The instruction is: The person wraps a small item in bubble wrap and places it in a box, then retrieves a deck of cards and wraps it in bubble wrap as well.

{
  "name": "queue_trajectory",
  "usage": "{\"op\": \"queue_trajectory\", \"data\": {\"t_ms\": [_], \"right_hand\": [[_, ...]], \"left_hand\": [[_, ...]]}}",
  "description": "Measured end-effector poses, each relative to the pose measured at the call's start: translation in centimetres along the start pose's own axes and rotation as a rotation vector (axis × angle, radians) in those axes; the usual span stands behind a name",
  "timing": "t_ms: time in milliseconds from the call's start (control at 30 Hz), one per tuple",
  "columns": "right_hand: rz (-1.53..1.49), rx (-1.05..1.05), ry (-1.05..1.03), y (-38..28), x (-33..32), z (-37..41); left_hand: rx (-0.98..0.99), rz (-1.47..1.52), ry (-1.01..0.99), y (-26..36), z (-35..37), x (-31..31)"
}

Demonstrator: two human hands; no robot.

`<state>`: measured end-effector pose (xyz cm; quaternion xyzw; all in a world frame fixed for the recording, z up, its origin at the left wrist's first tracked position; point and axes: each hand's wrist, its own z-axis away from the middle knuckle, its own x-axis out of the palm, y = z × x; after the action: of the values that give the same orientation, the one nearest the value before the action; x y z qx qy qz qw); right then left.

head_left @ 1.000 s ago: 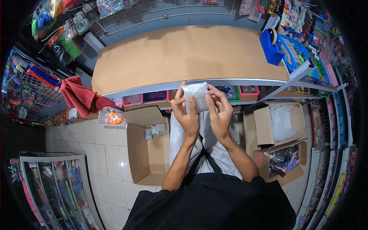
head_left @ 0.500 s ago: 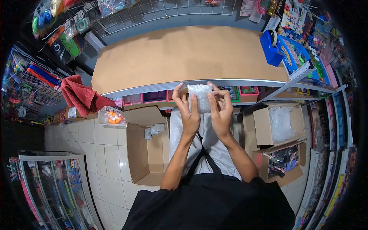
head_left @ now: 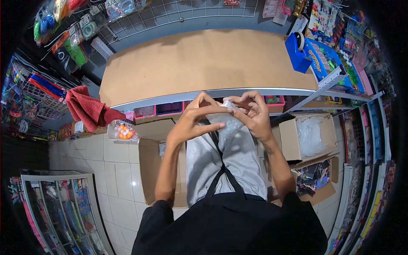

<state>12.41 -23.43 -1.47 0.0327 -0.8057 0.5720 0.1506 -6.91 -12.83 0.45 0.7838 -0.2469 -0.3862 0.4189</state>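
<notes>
I observe plastic-wrapped packet (head_left: pixel 232 126) at frame centre, tilted, below brown shelf (head_left: pixel 191 61). Left hand (head_left: pixel 190 122) clamped on packet, index finger across it; right hand (head_left: pixel 257 118) pinches its upper end. I log open cardboard box (head_left: pixel 149 172) lower left of centre, blue tape dispenser (head_left: pixel 296 53) upper right.

Even, cool light falls on a tan shelf (head_left: pixel 204 59), soft shadows along its back edge; a glare spot gleams on floor tiles (head_left: pixel 122 176); fisheye distortion bends the edges into black corners.
</notes>
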Motion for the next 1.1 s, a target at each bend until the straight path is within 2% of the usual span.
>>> {"op": "queue_trajectory", "data": {"t_ms": [33, 67, 133, 233, 267, 367, 500, 567, 600, 633, 700, 733, 767, 800, 833, 900, 967, 1033, 1067, 1100], "right_hand": [[0.000, 0.043, -0.025, -0.6, -0.2, -0.3], [-0.001, 0.088, -0.049, -1.1, -0.5, -0.6], [0.075, 0.171, -0.097, -2.1, -0.9, -1.3], [0.001, 0.191, -0.145, -2.4, -1.3, -2.2], [0.009, 0.173, -0.143, -2.1, -1.6, -2.5], [-0.024, 0.148, -0.120, -1.8, -1.6, -2.6], [-0.035, 0.087, -0.071, -0.5, -1.9, -2.6], [0.001, 0.104, -0.045, -1.0, -2.1, -2.9], [0.065, 0.130, -0.020, -1.2, -2.2, -3.0], [0.279, 0.061, -0.029, -2.2, -2.3, -3.3], [0.696, -0.072, -0.052, -4.3, -2.0, -4.2], [0.671, -0.094, 0.040, -4.9, -2.9, -4.7], [0.769, -0.309, 0.114, -5.0, -4.8, -5.8], [0.653, -0.203, 0.259, -5.8, -6.8, -6.5], [0.939, -0.295, 0.382, -8.7, -7.5, -7.2], [1.130, -0.440, 0.532, -11.1, -13.2, -9.4], [1.274, -0.194, 0.620, -13.3, -19.1, -10.9], [1.478, -0.036, 0.621, -14.0, -24.3, -11.8], [1.552, 0.406, 0.540, -15.1, -25.4, -12.5], [1.497, 0.399, 0.494, -15.2, -26.3, -12.4]], "left_hand": [[0.055, -0.078, -0.080, 0.3, -0.3, -0.6], [-0.016, -0.075, -0.119, 0.6, -0.3, -0.8], [-0.022, -0.052, -0.147, 1.3, -0.5, -0.8], [0.004, -0.057, -0.125, 1.6, -0.8, -0.5], [0.018, -0.065, -0.105, 1.7, -0.9, -0.4], [-0.121, -0.076, -0.153, 2.1, -1.0, -0.4], [0.048, -0.115, -0.122, 1.2, -1.9, -0.2], [-0.019, -0.051, -0.143, 0.4, -2.7, -0.3], [-0.023, -0.082, -0.120, 0.2, -2.9, -0.4], [-0.180, -0.110, -0.196, 0.9, -3.6, -1.0], [0.074, -0.080, -0.082, 0.2, -4.6, -1.4], [0.043, -0.076, -0.039, -0.5, -5.0, -1.7], [0.010, -0.071, 0.003, -1.1, -5.3, -2.2], [0.054, -0.158, 0.025, -1.6, -6.0, -3.0], [0.016, -0.102, 0.072, -2.3, -6.4, -3.7], [-0.064, 0.015, 0.173, -4.8, -7.1, -4.4], [-0.097, -0.021, 0.230, -7.0, -7.6, -5.1], [-0.158, -0.074, 0.248, -7.7, -8.2, -5.5], [-0.140, -0.105, 0.234, -7.3, -8.3, -5.4], [-0.168, -0.062, 0.235, -7.0, -8.3, -5.4]]}}
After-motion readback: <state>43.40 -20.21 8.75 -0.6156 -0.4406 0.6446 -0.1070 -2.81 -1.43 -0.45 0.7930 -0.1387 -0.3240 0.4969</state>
